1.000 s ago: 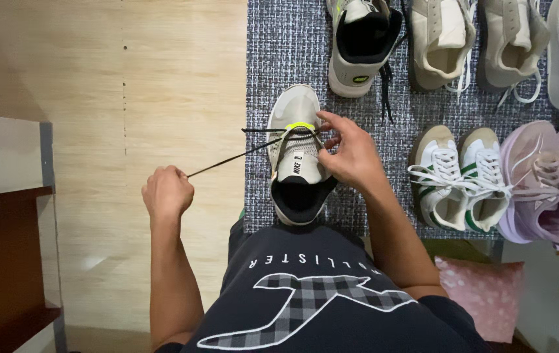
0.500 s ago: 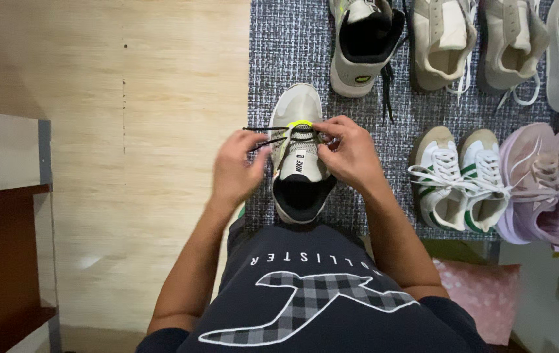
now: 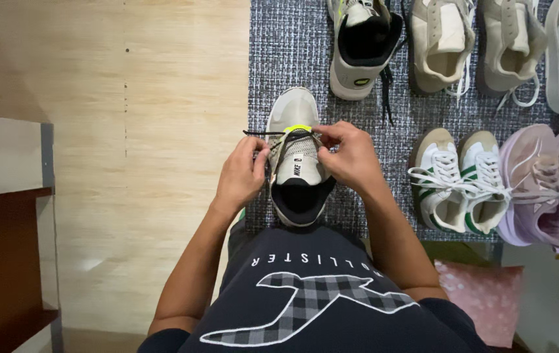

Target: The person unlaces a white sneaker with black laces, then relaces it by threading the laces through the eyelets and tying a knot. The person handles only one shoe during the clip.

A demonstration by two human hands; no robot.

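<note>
A beige sneaker (image 3: 296, 108) with a black collar and a yellow-green lace loop stands toe away from me on the grey woven mat (image 3: 283, 52). My left hand (image 3: 240, 173) is against the shoe's left side, fingers pinching the dark lace (image 3: 263, 134), whose end sticks out to the left. My right hand (image 3: 351, 157) covers the shoe's right side, fingers closed on the lace near the upper eyelets. Both hands meet over the tongue.
The matching beige sneaker (image 3: 364, 46) lies further up the mat. Two tan shoes (image 3: 475, 39), a white-and-green pair (image 3: 462, 176) and a pink pair (image 3: 554, 186) fill the right. A wooden floor (image 3: 129, 131) lies left, a shelf unit (image 3: 5, 229) at far left, a pink cushion (image 3: 482, 294) lower right.
My left hand, a second ago out to the left pulling the lace taut, has come in to the shoe. The lace is now short and slack. My right hand stayed on the shoe.
</note>
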